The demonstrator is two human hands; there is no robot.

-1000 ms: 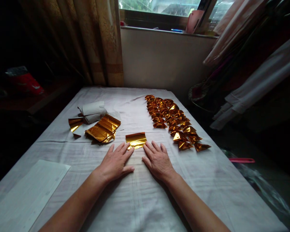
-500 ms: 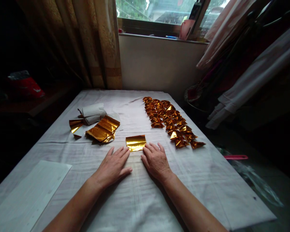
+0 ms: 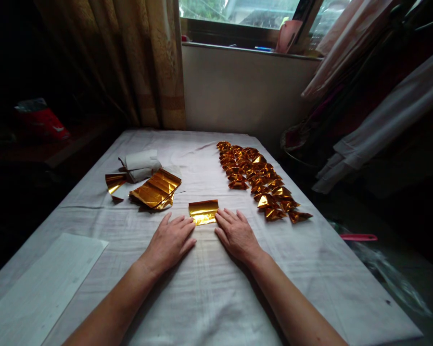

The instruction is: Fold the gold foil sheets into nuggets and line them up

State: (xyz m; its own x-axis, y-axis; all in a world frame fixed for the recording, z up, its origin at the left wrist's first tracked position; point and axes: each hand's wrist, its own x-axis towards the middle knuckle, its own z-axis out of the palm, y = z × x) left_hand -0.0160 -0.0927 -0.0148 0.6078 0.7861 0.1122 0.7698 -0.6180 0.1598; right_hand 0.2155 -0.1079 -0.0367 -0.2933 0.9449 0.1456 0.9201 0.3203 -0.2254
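A small sheet of gold foil paper [image 3: 204, 211] lies on the white-covered table, creased across its width. My left hand [image 3: 171, 240] rests flat with fingers stretched out, its fingertips at the sheet's lower left corner. On the other side, my right hand [image 3: 238, 234] lies open too, fingertips touching the sheet's right edge. Left of the sheet is a stack of gold foil sheets [image 3: 157, 189], with a curled gold piece [image 3: 114, 182] beside it. Rows of folded gold foil pieces [image 3: 254, 168] stand at the right.
A white wrapped bundle [image 3: 140, 163] sits behind the stack. White paper [image 3: 46, 283] lies at the table's front left. Beyond the table are a curtain [image 3: 159, 72], a sill with a pink cup [image 3: 288, 36], hanging clothes [image 3: 386, 129] and a pink handle [image 3: 359, 237] below the right edge.
The camera view has shifted slightly. My right fingertips have slid a little up along the sheet's right edge; the left hand stays at its corner.
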